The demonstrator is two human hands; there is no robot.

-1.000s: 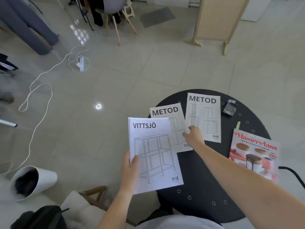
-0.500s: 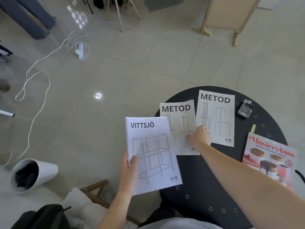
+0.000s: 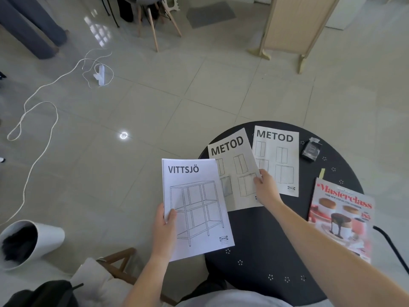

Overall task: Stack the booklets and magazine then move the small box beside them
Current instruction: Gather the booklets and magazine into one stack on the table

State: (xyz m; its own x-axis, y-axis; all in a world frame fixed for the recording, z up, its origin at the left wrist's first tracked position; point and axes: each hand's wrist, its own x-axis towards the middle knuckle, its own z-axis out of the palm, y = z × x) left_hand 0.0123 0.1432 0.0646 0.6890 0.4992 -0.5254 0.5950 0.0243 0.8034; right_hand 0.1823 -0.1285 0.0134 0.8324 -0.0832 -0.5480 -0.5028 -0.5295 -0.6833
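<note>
My left hand [image 3: 164,227] holds the white VITTSJÖ booklet [image 3: 197,204] by its lower left edge, over the left rim of the round black table [image 3: 265,251]. My right hand [image 3: 265,189] pinches the right edge of the left METOD booklet [image 3: 234,169], which is tilted and lifted off the table. A second METOD booklet [image 3: 281,160] lies flat to its right. The red Masterclass magazine [image 3: 340,220] lies at the table's right edge. A small dark box [image 3: 311,149] sits at the far right of the table.
A yellow tape strip [image 3: 322,173] lies between the box and the magazine. A white tipped bin [image 3: 28,242] and a white cable [image 3: 39,111] lie on the tiled floor at left. A wooden chair with cushion [image 3: 110,269] stands near me. A black cable [image 3: 391,244] runs off the table's right.
My right hand has gripped the left METOD booklet's right edge and raised it, so it now tilts. The VITTSJÖ booklet stays in my left hand.
</note>
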